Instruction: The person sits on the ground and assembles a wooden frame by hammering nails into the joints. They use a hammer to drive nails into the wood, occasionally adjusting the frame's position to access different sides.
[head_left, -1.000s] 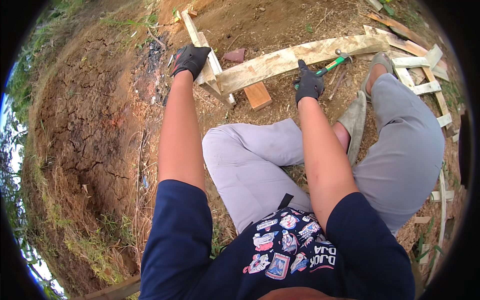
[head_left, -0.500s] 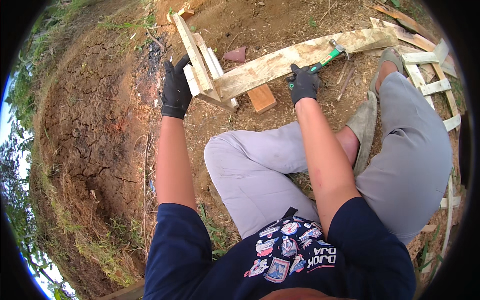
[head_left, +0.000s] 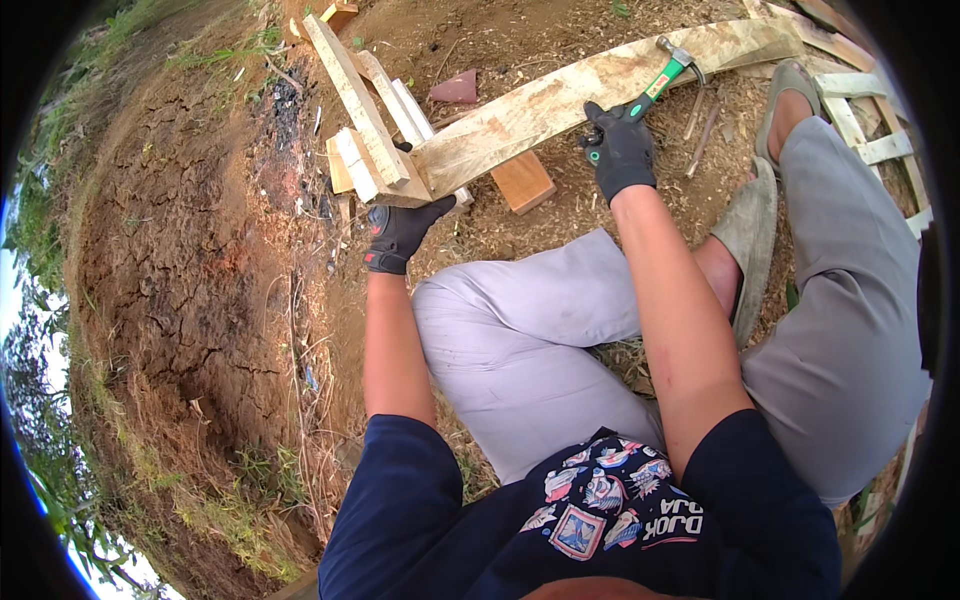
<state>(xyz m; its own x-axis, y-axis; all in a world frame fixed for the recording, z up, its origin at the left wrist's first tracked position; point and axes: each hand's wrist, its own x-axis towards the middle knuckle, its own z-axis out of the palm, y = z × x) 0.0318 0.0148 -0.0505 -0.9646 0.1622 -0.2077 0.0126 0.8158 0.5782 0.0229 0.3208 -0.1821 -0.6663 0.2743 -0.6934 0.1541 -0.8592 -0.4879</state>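
Plank (head_left: 600, 95), long and pale, lying across bare ground ahead of bent knees, near end resting on crossed slats (head_left: 365, 120). Left hand (head_left: 400, 232) gloved, pressed against that joint, grip unclear. Right hand (head_left: 622, 150) clenched on green-handled hammer (head_left: 665, 72). Nailing seemingly unfinished. No packages, labels or signs about.

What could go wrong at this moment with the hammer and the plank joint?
The left hand grips the wooden joint right where the long plank meets it, so a blow from the hammer in the right hand landing near there might hit the gloved fingers. Loose nails lie on the dirt beside the sandalled foot, a possible puncture hazard.
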